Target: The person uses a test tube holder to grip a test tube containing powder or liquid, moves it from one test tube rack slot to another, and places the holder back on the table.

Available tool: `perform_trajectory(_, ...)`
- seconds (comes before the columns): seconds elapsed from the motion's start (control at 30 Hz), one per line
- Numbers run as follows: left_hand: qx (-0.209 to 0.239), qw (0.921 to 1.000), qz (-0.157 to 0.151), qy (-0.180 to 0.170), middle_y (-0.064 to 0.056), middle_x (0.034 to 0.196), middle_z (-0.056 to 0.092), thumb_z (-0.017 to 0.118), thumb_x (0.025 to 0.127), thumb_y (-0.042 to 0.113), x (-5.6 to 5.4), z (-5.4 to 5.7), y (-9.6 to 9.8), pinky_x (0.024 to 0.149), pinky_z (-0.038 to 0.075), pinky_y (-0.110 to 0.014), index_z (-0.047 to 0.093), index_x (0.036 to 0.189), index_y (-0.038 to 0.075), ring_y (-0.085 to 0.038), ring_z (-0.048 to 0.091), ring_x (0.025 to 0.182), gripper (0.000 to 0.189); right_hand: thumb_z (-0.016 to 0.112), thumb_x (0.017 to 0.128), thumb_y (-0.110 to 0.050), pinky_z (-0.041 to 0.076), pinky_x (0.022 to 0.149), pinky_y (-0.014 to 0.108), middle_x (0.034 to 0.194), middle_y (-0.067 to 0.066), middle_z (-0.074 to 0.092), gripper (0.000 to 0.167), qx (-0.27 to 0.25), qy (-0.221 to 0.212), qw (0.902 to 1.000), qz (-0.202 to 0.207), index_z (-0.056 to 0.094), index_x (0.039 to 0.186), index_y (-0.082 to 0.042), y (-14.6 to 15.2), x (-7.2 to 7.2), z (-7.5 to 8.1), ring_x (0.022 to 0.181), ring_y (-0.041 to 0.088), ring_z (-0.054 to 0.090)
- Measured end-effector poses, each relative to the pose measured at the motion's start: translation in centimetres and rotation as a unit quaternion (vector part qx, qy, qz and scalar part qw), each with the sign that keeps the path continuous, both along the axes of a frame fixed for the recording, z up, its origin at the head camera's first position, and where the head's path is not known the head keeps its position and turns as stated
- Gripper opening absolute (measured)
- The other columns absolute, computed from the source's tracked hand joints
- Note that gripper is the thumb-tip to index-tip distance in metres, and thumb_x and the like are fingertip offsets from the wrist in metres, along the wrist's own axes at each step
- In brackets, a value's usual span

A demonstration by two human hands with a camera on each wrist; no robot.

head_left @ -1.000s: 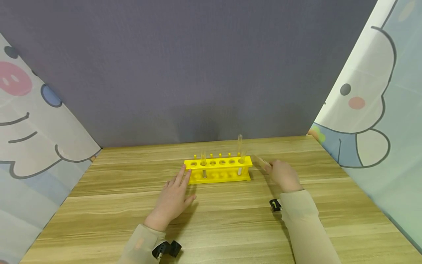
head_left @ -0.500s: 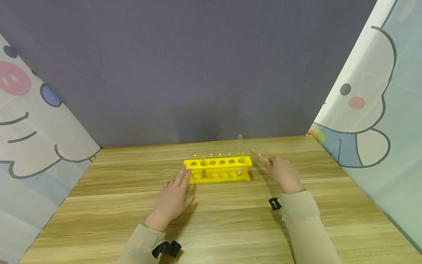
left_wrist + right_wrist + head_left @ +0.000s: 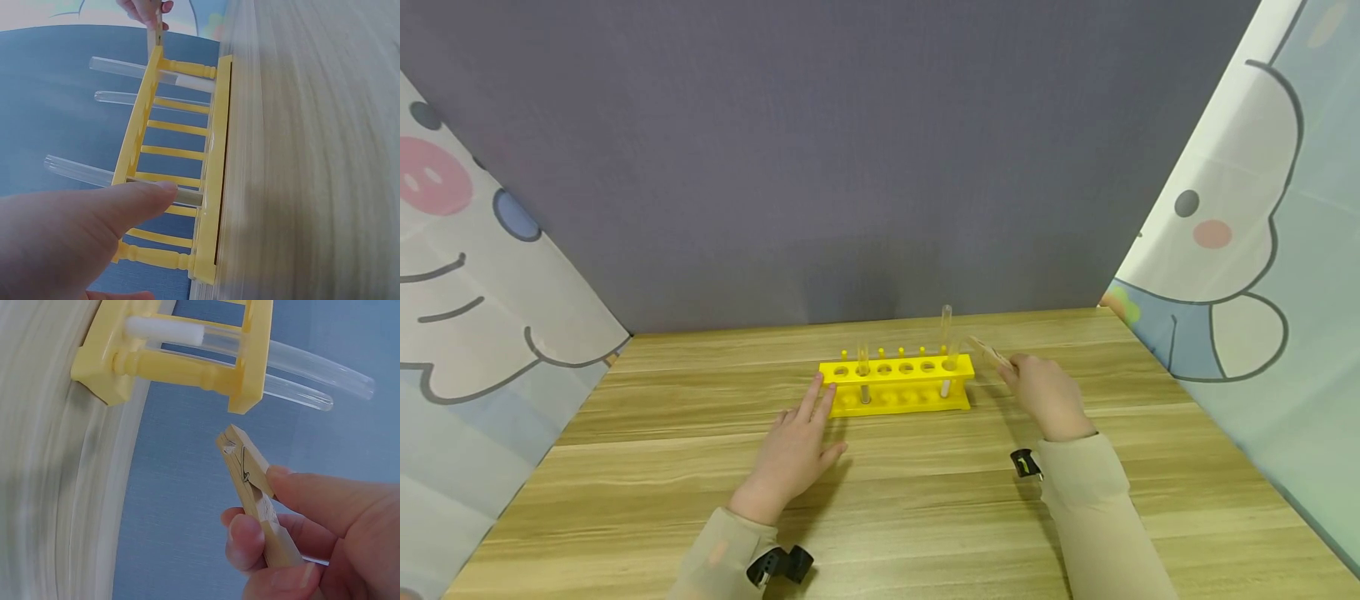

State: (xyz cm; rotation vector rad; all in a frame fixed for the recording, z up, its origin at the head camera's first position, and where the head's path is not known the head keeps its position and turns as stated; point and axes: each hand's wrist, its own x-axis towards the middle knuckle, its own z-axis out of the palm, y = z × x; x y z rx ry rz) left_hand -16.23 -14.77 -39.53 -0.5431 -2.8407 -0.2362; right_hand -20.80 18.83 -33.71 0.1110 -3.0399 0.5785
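A yellow test tube rack (image 3: 895, 379) stands on the wooden table. My left hand (image 3: 790, 454) rests its straight fingertips on the rack's left end; its thumb (image 3: 134, 203) overlaps the rack in the left wrist view. To the right of the rack, my right hand (image 3: 1047, 397) grips a wooden test tube clamp (image 3: 270, 528) with a metal spring. The clamp's tip points toward the rack's right end, apart from it, with no tube in it. One glass tube (image 3: 315, 364) there has white filling at its bottom. Behind it, another tube (image 3: 300, 392) stands upside down on a peg.
A third tube (image 3: 78, 172), with greyish-brown contents, stands near the rack's left end. Yellow pegs (image 3: 901, 354) line the back of the rack. A grey panel (image 3: 865, 167) rises behind the table, with cartoon-printed cloths (image 3: 1232, 233) at both sides.
The tip of the clamp has risen and come slightly left, toward the tubes at the rack's right end, as my right hand tilts a little. My left hand and the rack stay still.
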Motion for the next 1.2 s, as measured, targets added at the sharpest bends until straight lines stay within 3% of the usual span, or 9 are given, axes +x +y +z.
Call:
perform_trajectory(0.6, -0.006, 1.0, 0.0, -0.005, -0.018, 0.153, 0.013, 0.067, 0.084, 0.042, -0.1, 0.0, 0.0, 0.093, 0.04, -0.058, 0.026, 0.146, 0.003, -0.042, 0.056, 0.104, 0.084, 0.052, 0.096, -0.027, 0.029, 0.041, 0.028, 0.057, 0.003, 0.041, 0.027, 0.001, 0.031, 0.9995, 0.006, 0.063, 0.096, -0.002, -0.2, 0.4, 0.5, 0.048, 0.017, 0.036)
perform_trajectory(1.2, -0.003, 0.9998, 0.006, -0.018, -0.017, 0.154, 0.01, 0.066, 0.085, 0.041, 0.0, 0.1, 0.0, 0.094, 0.039, -0.058, 0.026, 0.147, 0.003, -0.043, 0.055, 0.104, 0.083, 0.052, 0.096, -0.028, 0.03, 0.039, 0.028, 0.057, 0.003, 0.043, 0.032, 0.004, 0.04, 0.9992, 0.0, 0.064, 0.109, -0.001, -0.6, 1.0, 1.2, 0.047, 0.016, 0.036)
